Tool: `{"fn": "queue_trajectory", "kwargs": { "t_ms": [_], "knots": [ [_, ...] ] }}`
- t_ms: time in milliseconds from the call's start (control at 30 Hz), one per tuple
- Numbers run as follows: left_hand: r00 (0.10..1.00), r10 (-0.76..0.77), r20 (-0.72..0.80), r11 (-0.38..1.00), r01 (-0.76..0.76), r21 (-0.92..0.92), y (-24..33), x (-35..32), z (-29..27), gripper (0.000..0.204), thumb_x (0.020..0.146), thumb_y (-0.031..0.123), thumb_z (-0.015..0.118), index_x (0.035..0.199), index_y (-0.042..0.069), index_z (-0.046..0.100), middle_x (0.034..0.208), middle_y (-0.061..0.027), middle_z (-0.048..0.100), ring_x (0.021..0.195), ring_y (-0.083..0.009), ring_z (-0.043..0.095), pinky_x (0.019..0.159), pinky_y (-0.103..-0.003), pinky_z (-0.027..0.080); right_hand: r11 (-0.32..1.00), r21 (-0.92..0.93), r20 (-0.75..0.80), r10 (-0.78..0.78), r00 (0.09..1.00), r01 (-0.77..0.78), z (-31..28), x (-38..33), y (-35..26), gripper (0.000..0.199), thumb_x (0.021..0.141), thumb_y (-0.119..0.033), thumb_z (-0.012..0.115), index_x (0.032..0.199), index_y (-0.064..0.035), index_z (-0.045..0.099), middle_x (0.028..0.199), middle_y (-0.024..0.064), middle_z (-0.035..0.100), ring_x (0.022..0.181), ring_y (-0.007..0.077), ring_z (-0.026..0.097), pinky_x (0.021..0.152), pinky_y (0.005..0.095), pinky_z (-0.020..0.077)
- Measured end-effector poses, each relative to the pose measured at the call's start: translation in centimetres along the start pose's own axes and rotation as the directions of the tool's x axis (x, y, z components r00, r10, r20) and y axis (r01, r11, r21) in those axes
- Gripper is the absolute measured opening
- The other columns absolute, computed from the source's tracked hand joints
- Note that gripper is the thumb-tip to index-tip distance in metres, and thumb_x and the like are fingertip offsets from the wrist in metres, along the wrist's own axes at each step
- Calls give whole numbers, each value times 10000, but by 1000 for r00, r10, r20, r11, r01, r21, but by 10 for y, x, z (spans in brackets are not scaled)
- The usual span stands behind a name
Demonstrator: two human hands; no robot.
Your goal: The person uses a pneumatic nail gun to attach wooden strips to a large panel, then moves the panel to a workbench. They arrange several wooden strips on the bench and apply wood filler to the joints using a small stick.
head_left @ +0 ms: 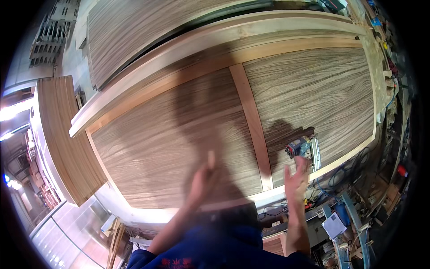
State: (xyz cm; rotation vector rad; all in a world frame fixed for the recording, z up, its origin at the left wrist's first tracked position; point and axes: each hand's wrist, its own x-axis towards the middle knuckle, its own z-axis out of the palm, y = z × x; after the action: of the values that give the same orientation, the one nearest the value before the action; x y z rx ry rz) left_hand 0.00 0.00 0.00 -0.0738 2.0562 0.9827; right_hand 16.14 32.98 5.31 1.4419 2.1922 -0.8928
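A wood-grain panel framed with pale wooden strips (pixel 254 121) lies flat before me, one strip crossing it near the middle. My left hand (pixel 202 180) is over the left half of the panel, smeared by motion; whether it holds anything I cannot make out. Above the near edge on the right, my right hand (pixel 295 179) has its thumb and fingers apart and holds nothing. Just beyond its fingertips, what looks like a nail gun (pixel 299 147), dark blue with a silver rail, rests on the panel.
Along the far edge runs a long pale wooden beam (pixel 215 37), with another wood-grain panel (pixel 134 27) behind it. A brown board (pixel 67 139) stands at the left. Cables (pixel 347 168) and a blue metal frame (pixel 354 224) are at the lower right.
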Motion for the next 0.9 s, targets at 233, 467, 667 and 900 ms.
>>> {"fn": "queue_trajectory", "kwargs": {
  "t_ms": [233,467,667,900],
  "knots": [
    [955,-51,-293,952,-42,-303,-45,-21,-107,248,959,212,690,890,-5,593,735,-29,623,639,-121,590,586,-308,471,934,-340,-169,-174,970,108,-13,28,41,449,894,-178,764,1287,-23,611,1223,225,673,1107,455,646,973,506,516],
    [693,-205,-691,979,156,-134,-144,-34,-316,284,947,266,689,949,2,586,735,-78,569,701,-173,552,647,-369,462,954,213,-159,-179,971,211,10,-12,22,336,979,-111,603,1284,20,551,1023,142,669,802,225,663,763,363,542],
    [507,-72,-859,977,209,41,-235,26,-457,525,840,406,836,1098,41,560,1118,-129,620,953,-346,627,825,-456,496,829,520,132,-316,939,206,153,-148,-258,284,942,-82,664,1186,-23,531,822,19,592,585,102,566,570,275,492],
    [809,-196,-555,978,120,-171,-231,67,-503,610,765,497,871,1075,16,659,897,-132,709,835,-302,666,791,-417,524,702,683,320,-535,782,201,365,-206,-527,315,909,-24,690,1193,11,560,746,12,573,577,92,570,527,249,478]
  ]
}}
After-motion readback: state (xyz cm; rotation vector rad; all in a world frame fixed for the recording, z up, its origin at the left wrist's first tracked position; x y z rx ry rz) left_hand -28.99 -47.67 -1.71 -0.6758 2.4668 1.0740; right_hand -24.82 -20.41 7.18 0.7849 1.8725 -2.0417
